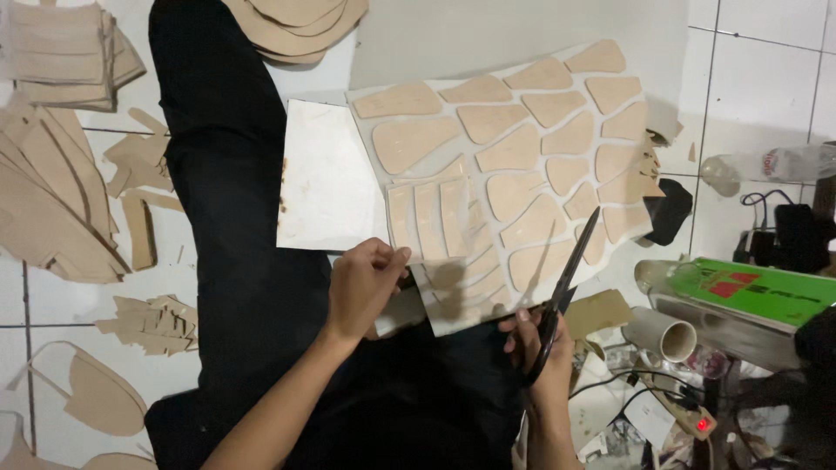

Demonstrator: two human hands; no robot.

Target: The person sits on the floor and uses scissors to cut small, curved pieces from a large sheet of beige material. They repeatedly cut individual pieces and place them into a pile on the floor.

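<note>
1. Across the lap, a white sheet (331, 174) carrying stuck-on tan shapes (514, 148) lies flat, its far end reaching the tiled floor (749, 78).
2. Left hand (364, 283) is closed in a pinch on the sheet's near edge, beside the narrow strips (428, 218).
3. Right hand (544, 357) is wrapped through the handles of the scissors (570, 274), blades nearly closed over the sheet.
4. Sheet looks thin, light and floppy; likely best gripped close to the cut line so it stays taut.
</note>
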